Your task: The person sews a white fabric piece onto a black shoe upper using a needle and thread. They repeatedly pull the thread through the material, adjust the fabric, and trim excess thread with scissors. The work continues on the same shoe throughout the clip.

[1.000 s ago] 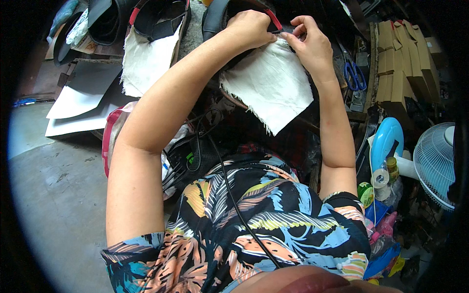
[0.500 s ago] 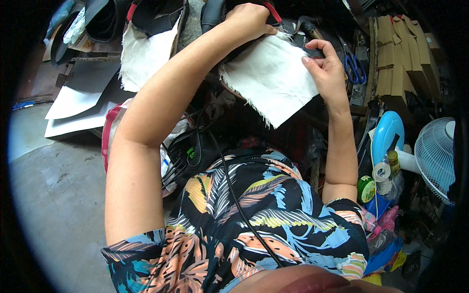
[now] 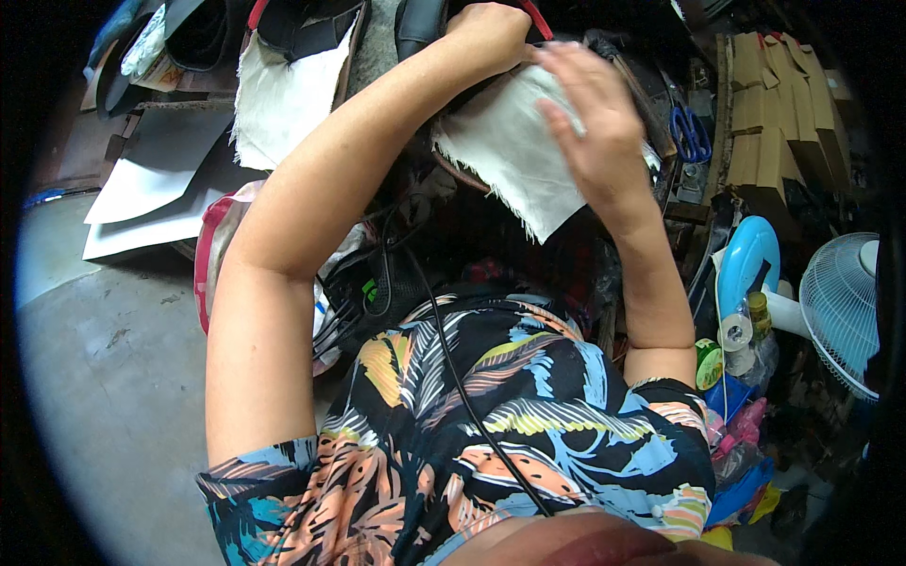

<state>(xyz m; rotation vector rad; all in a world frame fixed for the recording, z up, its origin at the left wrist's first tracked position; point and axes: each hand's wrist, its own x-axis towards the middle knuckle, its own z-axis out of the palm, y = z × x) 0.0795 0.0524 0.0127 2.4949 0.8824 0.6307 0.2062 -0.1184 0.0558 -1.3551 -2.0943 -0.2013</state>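
At the top centre my left hand (image 3: 491, 40) is closed at the upper edge of a white frayed cloth (image 3: 510, 141), beside a black piece with red edging. Its fingers are mostly hidden behind the hand. My right hand (image 3: 599, 132), blurred by motion, lies over the cloth's right part, with fingers stretched out and thumb apart. The cloth hangs down with loose threads along its lower left edge. To the left, a second white frayed cloth (image 3: 283, 99) hangs from a similar black piece (image 3: 297, 36) with red edging.
Blue-handled scissors (image 3: 690, 134) lie right of my right hand. Folded brown cardboard (image 3: 760, 113) stands at the far right, above a white fan (image 3: 843, 311). White sheets (image 3: 156, 193) lie at the left. A black cable (image 3: 444, 349) runs down over my shirt.
My right hand has moved up and left across the cloth, its fingers going from curled to stretched out. The cloth's lower right corner has shifted. My left hand has moved slightly right.
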